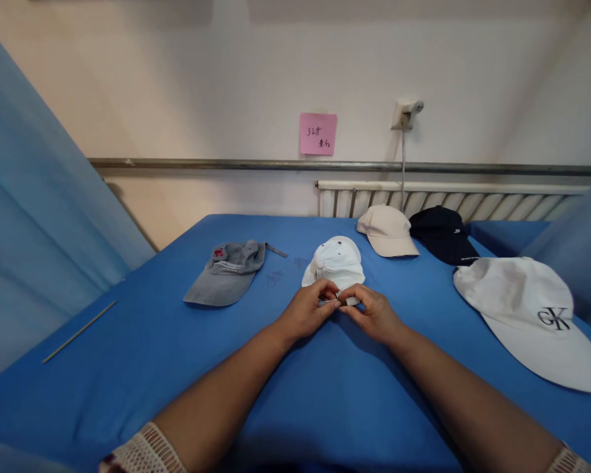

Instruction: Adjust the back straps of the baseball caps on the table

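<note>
A white baseball cap [339, 259] lies in the middle of the blue-covered table, its back opening towards me. My left hand [311, 305] is closed, thumb and fingers pinching the strap at the cap's back. From the other side my right hand [372, 312] also pinches the strap, its fingertips close to the left ones. A small dark piece, perhaps the buckle, shows between the fingertips. Left of my hands rests a grey cap [229, 272] with a red patch, its strap sticking out to the right.
At the back right sit a cream cap [387, 230] and a navy cap [443, 233]. A large white cap with black letters [532, 322] lies at the right. A thin stick [79, 332] lies on the blue sheet [167, 381] at left. Blue curtains [34, 197] hang beside it.
</note>
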Motion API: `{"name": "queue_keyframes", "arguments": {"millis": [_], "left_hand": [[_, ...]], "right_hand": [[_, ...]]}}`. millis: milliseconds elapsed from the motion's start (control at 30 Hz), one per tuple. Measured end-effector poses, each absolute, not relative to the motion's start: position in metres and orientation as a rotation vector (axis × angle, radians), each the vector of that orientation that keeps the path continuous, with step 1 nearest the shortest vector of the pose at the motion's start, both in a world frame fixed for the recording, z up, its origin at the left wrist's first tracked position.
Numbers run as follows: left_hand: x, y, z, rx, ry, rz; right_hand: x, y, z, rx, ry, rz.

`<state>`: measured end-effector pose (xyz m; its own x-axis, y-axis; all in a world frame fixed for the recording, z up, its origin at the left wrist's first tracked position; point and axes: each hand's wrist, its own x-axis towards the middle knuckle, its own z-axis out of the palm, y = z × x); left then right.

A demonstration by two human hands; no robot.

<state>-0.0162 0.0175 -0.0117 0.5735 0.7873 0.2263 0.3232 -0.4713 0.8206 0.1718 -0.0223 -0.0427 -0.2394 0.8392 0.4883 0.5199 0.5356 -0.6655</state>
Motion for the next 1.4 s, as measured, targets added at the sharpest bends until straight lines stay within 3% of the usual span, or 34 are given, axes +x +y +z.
{"name": "queue_keyframes", "arguments": {"millis": [333, 567, 800, 1033, 1400], "left_hand": [[-0.023, 0.027, -0.014, 2.01, 0.935, 0.755], [-0.024, 0.038, -0.014, 1.711, 1.034, 0.859], [-0.022, 0.04, -0.014, 1.526, 1.0, 0.9], [-0.02, 0.034, -0.018, 1.732, 1.005, 0.881], [-0.017, 0.012, -0.006, 2.559, 0.986, 0.74]], "right_hand": [[0.162, -0.024, -0.049, -0.882, -1.435, 1.102], [0.173, -0.005, -0.049, -1.088, -0.92, 1.07], [0.169, -0.01, -0.047, -1.283, -0.723, 1.303], [0.152, -0.021, -0.052, -1.179, -1.173, 1.068], [0.152, -0.016, -0.053, -1.119, -1.12, 1.067]]}}
